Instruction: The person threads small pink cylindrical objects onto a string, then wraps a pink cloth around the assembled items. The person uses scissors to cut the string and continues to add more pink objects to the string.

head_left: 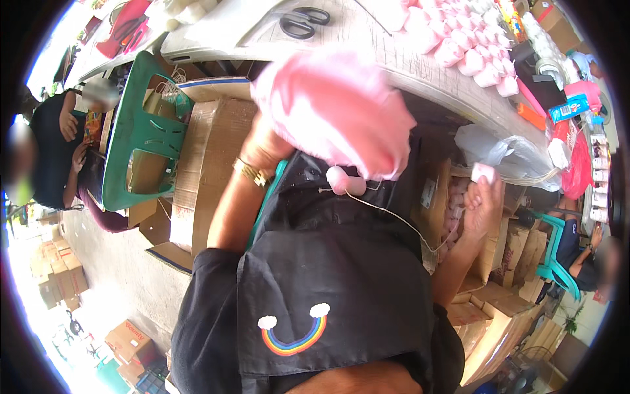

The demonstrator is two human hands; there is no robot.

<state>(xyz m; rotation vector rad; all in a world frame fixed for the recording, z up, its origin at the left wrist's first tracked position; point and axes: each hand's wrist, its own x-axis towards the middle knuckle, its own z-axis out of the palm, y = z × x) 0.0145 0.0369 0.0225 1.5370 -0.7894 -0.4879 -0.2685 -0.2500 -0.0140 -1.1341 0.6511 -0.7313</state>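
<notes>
My left hand, with a gold watch at its wrist, holds up a large soft pink bundle. Motion smears the bundle, and it hides most of my fingers; it looks like cloth or a thin bag. Raised on the right, my right hand pinches a small pale pink block between its fingertips. On my black apron lie small pink rounded pieces tied with thin string, which runs to the right. Below and beside my right hand stands an open carton holding many similar pink pieces.
A long worn table curves across ahead, bearing black-handled scissors and rows of pink wrapped pieces. A clear plastic bag hangs at its right edge. Left are a green chair and an open cardboard box. People sit at both sides.
</notes>
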